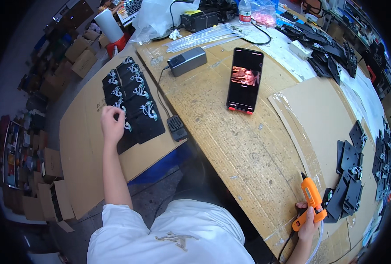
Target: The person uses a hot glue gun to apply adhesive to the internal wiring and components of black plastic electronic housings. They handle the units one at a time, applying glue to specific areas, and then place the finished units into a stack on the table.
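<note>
Glue gun (311, 198), orange, is clamped in your right hand (308, 224) at the bench's (208, 114) right, nozzle (304, 176) pointing away, likely for safety; your left hand (112, 126) curls over black wired panels (153, 132), seemingly rowed for easy reach; whether it pinches anything, I cannot tell.

My right hand (308, 225) grips an orange glue gun (312, 193), nozzle pointing away from me, clear glue stick (321, 235) trailing out the back. My left hand (112, 126), fingers bent toward thumb, is at the wired black plates (151, 130); can't tell if touching. Plates sit in two rows on cardboard (81, 149). Phone (243, 96) propped up on the table (222, 145), picture on screen. Grey box (189, 61) left of it. Black parts (348, 176) beside glue gun.
</note>
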The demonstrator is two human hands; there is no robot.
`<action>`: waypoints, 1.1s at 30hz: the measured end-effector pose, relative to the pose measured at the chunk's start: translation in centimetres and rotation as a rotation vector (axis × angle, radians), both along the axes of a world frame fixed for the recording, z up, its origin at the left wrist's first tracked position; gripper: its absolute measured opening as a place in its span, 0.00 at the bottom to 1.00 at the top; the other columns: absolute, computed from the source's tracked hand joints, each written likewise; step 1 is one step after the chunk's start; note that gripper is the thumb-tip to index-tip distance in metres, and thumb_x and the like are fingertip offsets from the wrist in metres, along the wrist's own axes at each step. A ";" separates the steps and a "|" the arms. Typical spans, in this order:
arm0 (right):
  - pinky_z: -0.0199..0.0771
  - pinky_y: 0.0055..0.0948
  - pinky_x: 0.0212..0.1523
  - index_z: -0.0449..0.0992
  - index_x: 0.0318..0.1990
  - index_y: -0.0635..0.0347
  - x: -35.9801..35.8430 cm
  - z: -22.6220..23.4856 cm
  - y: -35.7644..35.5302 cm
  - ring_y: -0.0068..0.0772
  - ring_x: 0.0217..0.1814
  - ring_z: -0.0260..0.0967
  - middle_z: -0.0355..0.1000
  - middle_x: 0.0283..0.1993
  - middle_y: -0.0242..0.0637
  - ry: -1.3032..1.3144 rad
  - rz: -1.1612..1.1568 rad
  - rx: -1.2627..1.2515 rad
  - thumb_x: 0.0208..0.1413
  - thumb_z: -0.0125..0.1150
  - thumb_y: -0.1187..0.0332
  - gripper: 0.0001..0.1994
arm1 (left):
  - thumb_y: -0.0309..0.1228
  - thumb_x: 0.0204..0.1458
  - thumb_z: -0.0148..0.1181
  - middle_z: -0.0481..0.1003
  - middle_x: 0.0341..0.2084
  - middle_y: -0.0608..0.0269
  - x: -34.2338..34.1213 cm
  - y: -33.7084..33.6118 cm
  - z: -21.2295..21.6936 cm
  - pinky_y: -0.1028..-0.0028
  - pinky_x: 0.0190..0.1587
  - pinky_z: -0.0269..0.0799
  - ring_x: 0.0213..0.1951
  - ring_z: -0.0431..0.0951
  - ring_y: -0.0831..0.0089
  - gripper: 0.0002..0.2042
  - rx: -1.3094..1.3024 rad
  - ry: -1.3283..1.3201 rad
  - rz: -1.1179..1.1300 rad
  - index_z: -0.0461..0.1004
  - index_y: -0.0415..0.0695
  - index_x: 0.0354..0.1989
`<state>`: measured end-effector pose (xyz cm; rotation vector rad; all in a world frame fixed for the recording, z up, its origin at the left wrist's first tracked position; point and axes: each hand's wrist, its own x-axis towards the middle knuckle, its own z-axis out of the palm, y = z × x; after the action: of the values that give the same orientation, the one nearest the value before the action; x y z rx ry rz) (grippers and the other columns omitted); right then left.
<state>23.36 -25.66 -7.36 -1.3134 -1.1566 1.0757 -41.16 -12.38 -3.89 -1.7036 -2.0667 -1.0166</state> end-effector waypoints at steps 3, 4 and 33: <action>0.73 0.39 0.51 0.64 0.54 0.68 -0.2 -0.1 -0.2 0.35 0.44 0.71 0.70 0.38 0.42 0.017 -0.063 0.058 0.68 0.46 0.67 0.14 | 0.26 0.52 0.62 0.70 0.35 0.61 1.4 -1.8 4.2 0.72 0.44 0.66 0.40 0.71 0.69 0.05 0.113 -0.090 -0.002 0.75 0.38 0.29; 0.72 0.38 0.51 0.64 0.54 0.68 0.1 -0.5 -0.3 0.35 0.43 0.71 0.70 0.38 0.42 0.045 -0.061 0.057 0.68 0.45 0.66 0.14 | 0.25 0.53 0.62 0.69 0.37 0.64 1.5 -2.3 5.1 0.75 0.42 0.65 0.39 0.70 0.74 0.04 0.137 -0.084 -0.016 0.75 0.38 0.30; 0.71 0.39 0.52 0.63 0.58 0.69 0.6 -0.7 -0.1 0.34 0.44 0.70 0.69 0.40 0.41 0.010 0.003 0.098 0.68 0.45 0.68 0.16 | 0.23 0.40 0.69 0.72 0.41 0.59 4.8 0.4 4.3 0.65 0.49 0.70 0.46 0.71 0.60 0.07 -0.266 0.341 -0.334 0.81 0.43 0.30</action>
<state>23.94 -25.71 -8.01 -1.2289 -1.1897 1.0142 -36.34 -11.93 0.44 -2.2301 -1.7968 -0.4919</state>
